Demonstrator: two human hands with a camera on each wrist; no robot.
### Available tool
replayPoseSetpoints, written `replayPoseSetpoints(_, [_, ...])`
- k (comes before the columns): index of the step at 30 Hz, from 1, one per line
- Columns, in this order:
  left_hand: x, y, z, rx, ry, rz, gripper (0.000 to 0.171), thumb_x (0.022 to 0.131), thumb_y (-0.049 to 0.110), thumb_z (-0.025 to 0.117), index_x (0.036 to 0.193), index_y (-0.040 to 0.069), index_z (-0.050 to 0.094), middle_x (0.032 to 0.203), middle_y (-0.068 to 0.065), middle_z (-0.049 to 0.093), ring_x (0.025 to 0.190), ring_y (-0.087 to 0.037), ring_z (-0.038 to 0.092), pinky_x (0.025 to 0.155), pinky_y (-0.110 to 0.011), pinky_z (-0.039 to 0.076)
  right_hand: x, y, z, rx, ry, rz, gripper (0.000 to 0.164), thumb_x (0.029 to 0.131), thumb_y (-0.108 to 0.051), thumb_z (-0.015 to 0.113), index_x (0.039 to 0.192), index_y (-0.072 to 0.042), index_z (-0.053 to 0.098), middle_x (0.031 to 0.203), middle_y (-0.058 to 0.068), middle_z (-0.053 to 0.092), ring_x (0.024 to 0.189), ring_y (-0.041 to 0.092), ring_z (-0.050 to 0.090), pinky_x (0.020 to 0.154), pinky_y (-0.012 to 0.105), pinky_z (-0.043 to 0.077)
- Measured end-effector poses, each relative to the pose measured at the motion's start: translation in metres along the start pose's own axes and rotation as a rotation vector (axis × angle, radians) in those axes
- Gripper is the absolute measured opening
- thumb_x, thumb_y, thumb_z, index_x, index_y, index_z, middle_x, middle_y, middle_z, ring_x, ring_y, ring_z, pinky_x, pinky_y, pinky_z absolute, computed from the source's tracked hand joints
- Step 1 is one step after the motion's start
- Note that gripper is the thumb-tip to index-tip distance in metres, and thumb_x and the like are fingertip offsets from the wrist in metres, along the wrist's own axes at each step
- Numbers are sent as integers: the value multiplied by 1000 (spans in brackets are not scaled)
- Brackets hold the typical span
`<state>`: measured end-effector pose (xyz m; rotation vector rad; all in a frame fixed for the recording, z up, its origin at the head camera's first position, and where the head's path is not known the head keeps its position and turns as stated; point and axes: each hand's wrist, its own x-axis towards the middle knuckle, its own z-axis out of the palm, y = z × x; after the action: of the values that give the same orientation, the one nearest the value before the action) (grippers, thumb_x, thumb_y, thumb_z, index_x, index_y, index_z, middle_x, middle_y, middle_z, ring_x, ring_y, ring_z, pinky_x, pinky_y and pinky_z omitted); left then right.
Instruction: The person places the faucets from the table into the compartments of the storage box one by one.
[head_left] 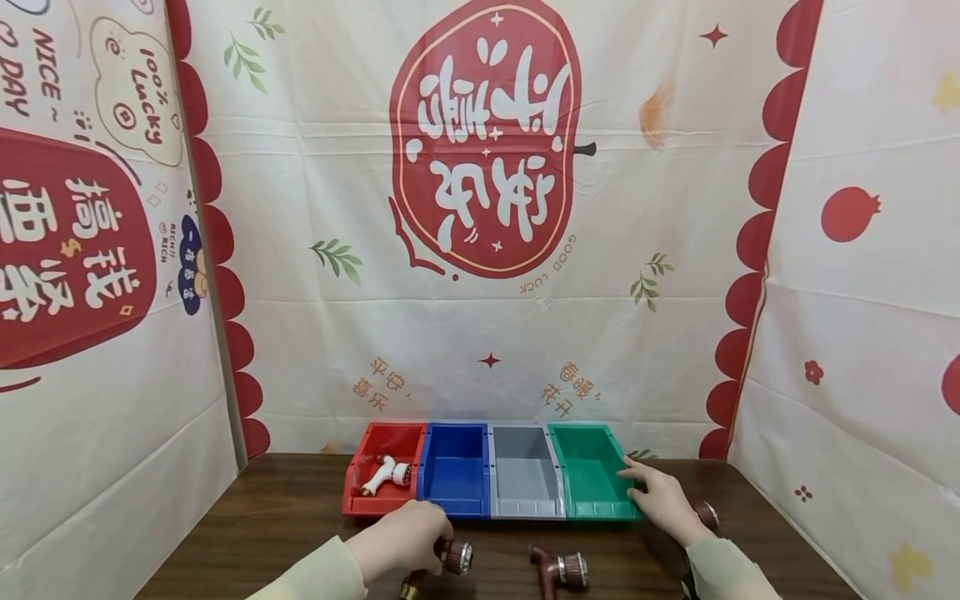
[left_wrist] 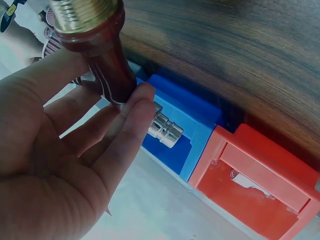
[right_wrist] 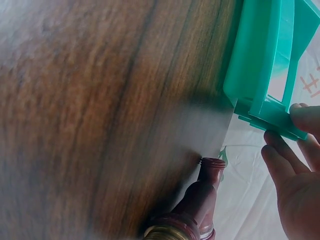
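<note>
My left hand [head_left: 408,533] grips a brown tap [head_left: 457,556] with a ribbed, silver-ringed knob, in front of the blue bin [head_left: 453,500]. In the left wrist view, the tap's brass threaded end [left_wrist: 87,15] points up past my fingers, and its silver outlet shows beyond my fingertips. At the far right, my right hand [head_left: 663,500] pinches the side rim of the green bin [head_left: 600,504], thumb on one side of the wall and fingers on the other. A white tap [head_left: 388,473] lies in the red bin [head_left: 356,500].
Between the hands a second brown tap [head_left: 551,571] lies on the wooden table [head_left: 225,525]. Another brown tap [head_left: 707,515] is partly hidden behind my right wrist. The grey bin [head_left: 528,507] stands between the blue and green ones. Printed cloth [head_left: 480,333] hangs behind and at both sides.
</note>
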<state>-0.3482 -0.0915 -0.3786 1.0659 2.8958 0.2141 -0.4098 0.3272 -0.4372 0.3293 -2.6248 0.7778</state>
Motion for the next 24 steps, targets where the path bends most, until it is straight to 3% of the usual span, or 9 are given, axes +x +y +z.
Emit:
replayPoseSetpoints(10, [0, -1, 6, -46, -27, -10, 15, 71, 17, 84, 82, 19, 74, 71, 14, 61, 65, -2, 49, 61, -22, 47, -6, -1, 7, 3, -17, 6, 27, 85, 4, 65, 110, 0, 71, 136, 25, 52, 122, 45, 49, 92, 58, 45])
replayPoseSetpoints(24, [5, 2, -4, -17, -7, -2, 14, 72, 19, 84, 81, 19, 73, 71, 15, 59, 66, -4, 49, 62, -22, 47, -2, -2, 0, 1, 5, -8, 27, 85, 5, 64, 111, 2, 70, 136, 26, 51, 122, 47, 48, 93, 59, 43])
